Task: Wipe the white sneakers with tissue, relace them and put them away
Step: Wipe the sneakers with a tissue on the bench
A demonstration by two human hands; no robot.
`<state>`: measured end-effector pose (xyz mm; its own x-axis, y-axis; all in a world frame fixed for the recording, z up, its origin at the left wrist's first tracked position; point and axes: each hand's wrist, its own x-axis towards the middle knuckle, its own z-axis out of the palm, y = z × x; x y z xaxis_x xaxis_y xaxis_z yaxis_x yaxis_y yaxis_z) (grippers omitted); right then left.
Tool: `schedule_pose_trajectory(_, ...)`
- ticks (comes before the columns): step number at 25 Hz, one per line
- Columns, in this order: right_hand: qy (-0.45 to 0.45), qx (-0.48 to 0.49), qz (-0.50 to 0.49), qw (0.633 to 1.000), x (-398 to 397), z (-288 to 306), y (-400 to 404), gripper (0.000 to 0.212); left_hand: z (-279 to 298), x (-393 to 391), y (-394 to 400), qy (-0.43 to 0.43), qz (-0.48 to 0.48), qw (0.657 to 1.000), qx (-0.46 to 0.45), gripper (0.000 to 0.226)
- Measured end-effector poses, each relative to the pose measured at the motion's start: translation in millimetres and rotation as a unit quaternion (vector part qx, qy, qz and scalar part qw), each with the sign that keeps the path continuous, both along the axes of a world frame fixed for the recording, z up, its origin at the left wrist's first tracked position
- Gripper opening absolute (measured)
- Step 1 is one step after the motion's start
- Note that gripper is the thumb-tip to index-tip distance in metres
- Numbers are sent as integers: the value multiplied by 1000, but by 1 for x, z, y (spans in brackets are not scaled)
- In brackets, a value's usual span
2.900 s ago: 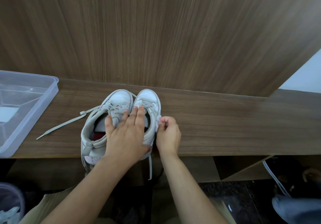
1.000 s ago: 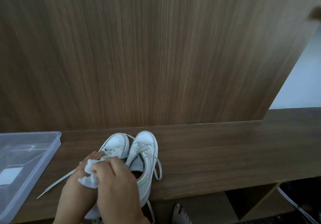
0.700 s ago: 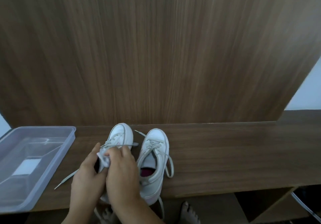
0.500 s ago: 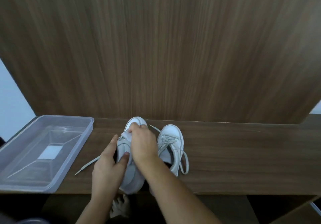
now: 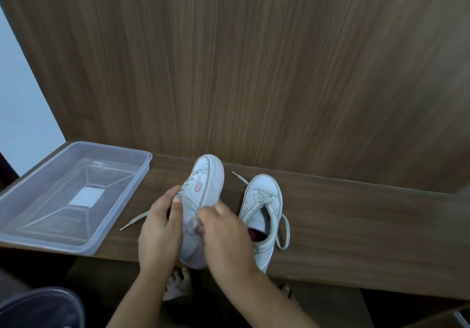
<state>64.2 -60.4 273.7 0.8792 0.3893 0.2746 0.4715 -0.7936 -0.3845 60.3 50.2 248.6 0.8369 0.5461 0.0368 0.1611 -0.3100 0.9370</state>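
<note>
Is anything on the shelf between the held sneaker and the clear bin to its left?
Only a loose lace end lies on the wooden shelf between the tilted left sneaker and the clear plastic bin. Nothing else visible blocks that path.

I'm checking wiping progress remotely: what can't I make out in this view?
- Tissue: motion-blurred, mostly behind the right hand.
- Tilted left sneaker: heel hidden by both hands; left hand covers its opening.
- Dark round object: cut off by the bottom-left edge.
</note>
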Motion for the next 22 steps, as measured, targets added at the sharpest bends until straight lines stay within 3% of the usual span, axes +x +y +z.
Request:
schedule_pose_trajectory(1,16,24,-11,1000,16,3,1,7,2,0,-2,-1,3,1000,6,33)
schedule_pose_trajectory(5,79,61,-110,989,84,19,4,15,7,-1,-7,4,3,999,32,35)
schedule_pose_trajectory(11,136,74,-117,981,70,32,-1,8,8,1,-4,11,2,999,34,36)
schedule_pose_trajectory(17,50,55,-36,997,-31,30,-18,23,7,8,-1,15,35,999,-26,35)
schedule_pose_trajectory(20,14,2,-19,1000,-37,6,2,32,4,7,-3,11,51,998,-42,35)
schedule_pose_trajectory(22,16,15,-39,999,-17,-1,6,27,4,9,-3,4,68,997,-45,38)
